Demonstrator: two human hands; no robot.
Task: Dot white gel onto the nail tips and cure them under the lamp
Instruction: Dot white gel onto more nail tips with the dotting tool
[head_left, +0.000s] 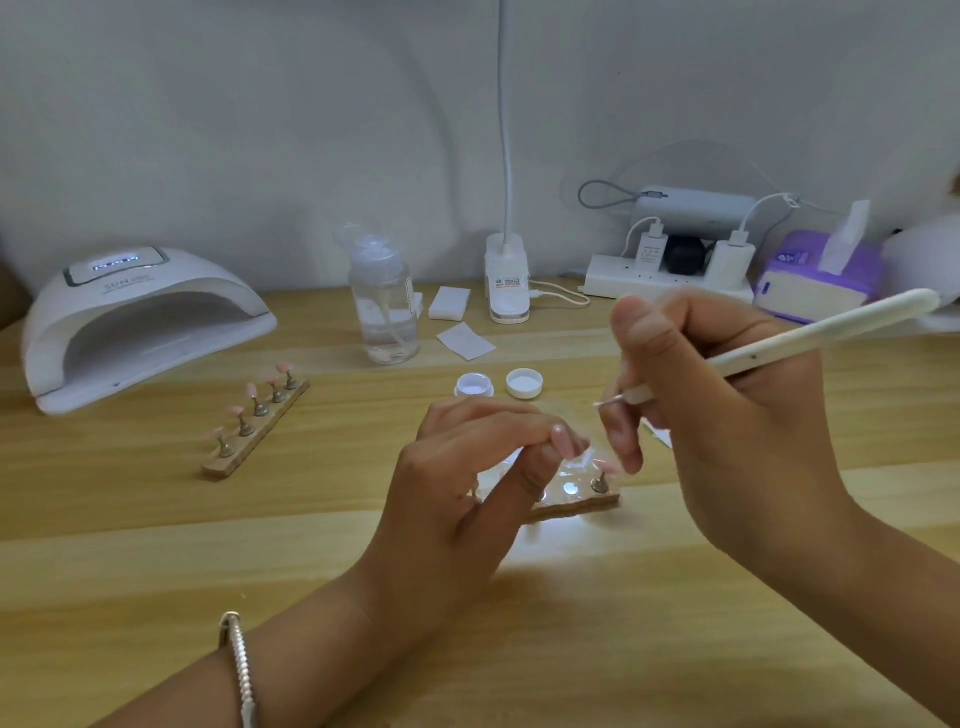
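Note:
My left hand (467, 483) pinches a pink nail tip (561, 440) on its small stand, lifted above a wooden holder strip (576, 506). One more tip stand (601, 480) remains upright on that strip. My right hand (727, 415) grips a white dotting pen (810, 338), with its thin metal point (605, 402) hovering just right of the held tip. An open jar of white gel (474, 387) and its lid (524, 383) sit behind my hands. The white curing lamp (135, 322) stands at the far left, its display lit.
A second wooden strip (257, 426) with several pink tips lies in front of the lamp. A clear pump bottle (384, 306), white pads (449, 304), a desk lamp base (508, 280), a power strip (670, 270) and a purple tissue box (815, 275) line the back of the table.

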